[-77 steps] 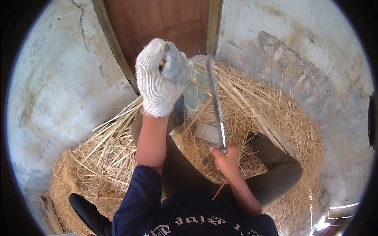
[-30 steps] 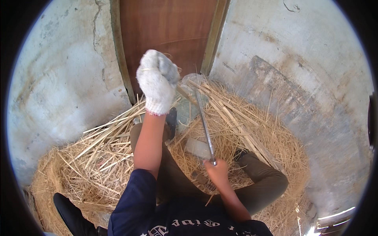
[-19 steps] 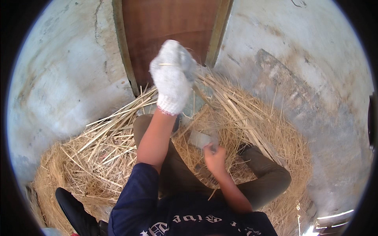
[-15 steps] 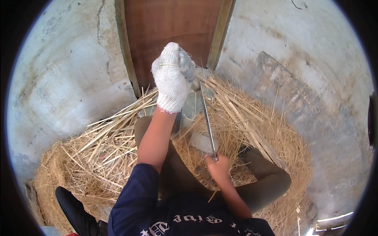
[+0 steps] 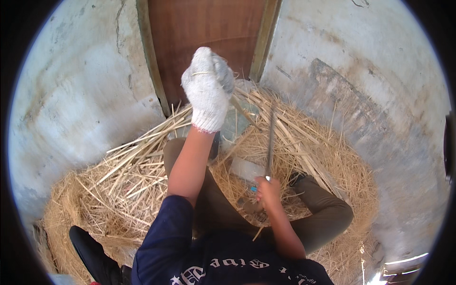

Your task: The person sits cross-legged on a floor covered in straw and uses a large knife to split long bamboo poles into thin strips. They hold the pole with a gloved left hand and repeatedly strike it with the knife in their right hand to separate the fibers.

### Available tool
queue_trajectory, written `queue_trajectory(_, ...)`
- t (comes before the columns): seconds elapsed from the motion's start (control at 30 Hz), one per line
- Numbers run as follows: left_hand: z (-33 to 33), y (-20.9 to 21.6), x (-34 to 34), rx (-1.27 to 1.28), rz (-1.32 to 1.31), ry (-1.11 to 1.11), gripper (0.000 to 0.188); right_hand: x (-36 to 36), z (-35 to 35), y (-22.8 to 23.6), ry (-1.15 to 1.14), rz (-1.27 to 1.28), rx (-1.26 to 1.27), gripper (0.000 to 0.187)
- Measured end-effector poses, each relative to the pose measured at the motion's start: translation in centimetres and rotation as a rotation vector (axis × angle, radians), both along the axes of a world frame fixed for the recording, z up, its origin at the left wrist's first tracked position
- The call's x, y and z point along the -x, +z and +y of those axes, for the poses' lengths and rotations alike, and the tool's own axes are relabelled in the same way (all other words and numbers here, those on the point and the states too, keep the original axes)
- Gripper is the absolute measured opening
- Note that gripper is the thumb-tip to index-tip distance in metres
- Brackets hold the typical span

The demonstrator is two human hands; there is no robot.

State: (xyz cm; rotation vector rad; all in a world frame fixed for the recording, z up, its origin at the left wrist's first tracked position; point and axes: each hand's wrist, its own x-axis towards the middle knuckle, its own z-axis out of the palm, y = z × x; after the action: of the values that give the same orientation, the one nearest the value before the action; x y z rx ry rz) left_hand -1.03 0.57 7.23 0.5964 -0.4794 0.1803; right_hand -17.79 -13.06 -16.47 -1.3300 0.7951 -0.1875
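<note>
My left hand (image 5: 207, 90), in a white knit glove, is raised in front of the door with its fingers closed round a thin bamboo strip (image 5: 244, 113). The strip slants down to the right from under the glove; its held part is hidden. My bare right hand (image 5: 269, 192) grips a long knife (image 5: 271, 142) low in front of my right shin. Its narrow blade points away from me, somewhat blurred, to the right of the strip and apart from it. A bit of blue shows beside the right fingers.
Split bamboo strips (image 5: 142, 154) lie piled on the left, and more strips (image 5: 297, 142) on the right. Fine shavings (image 5: 346, 209) cover the floor around my folded legs. A pale grey block (image 5: 246, 169) sits before my right hand. Plastered walls flank a brown door (image 5: 204, 28).
The knife has swung to the right, its blade away from the left glove and now more upright in view. My right hand shifted slightly right; the left rose a little. The strip shows more clearly.
</note>
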Motion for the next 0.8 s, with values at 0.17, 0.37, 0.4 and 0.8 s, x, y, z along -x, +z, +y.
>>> queue_trajectory(0.17, 0.5, -0.1, -0.2, 0.020, 0.018, 0.044, 0.047, 1.9, -1.5, 6.2, -0.206, -0.411, -0.060, 0.030)
queue_trajectory(0.37, -1.8, 0.6, 2.5, 0.004, 0.162, 0.206, 0.049, 1.4, 3.7, 2.8, -0.209, -0.722, 0.068, 0.024)
queue_trajectory(0.4, -2.0, 0.4, 2.3, 0.021, 0.142, 0.204, 0.047, 1.3, 3.8, 1.3, -0.069, -0.488, 0.105, 0.026)
queue_trajectory(0.8, -0.8, 0.4, 1.4, 0.018, 0.066, 0.178, 0.048, 2.5, 4.0, 6.2, 0.048, -0.991, 0.013, 0.022)
